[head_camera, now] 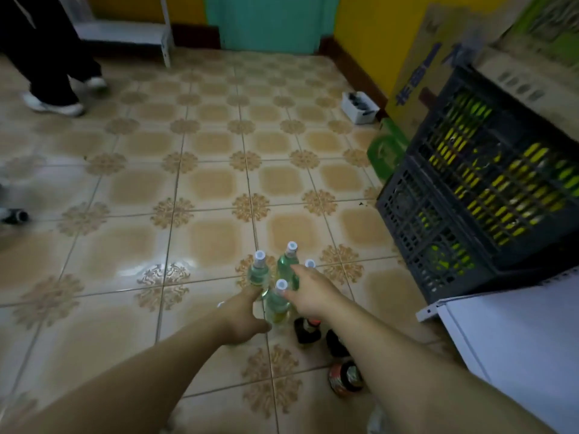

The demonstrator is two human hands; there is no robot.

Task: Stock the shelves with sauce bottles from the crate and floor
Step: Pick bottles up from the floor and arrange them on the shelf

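Several clear bottles with white caps and green labels stand in a tight group on the tiled floor: a left one (258,272), a rear one (287,261), a front one (277,303) and a right one (310,263) mostly hidden behind my right hand. My left hand (242,317) reaches in between the left and front bottles, fingers extended and touching them. My right hand (310,292) hovers over the group, index finger stretched toward the rear bottle, thumb beside the front bottle's cap. Neither hand visibly grips a bottle. Motion blur softens the fingers.
Three dark sauce bottles (307,332) stand just below my right wrist. A dark grey crate (438,214) with yellow-green bottles sits tilted at right, above a white shelf (517,339). A second white shelf (125,31) and a person's legs (53,73) are far left. A white box (358,106) lies by the wall.
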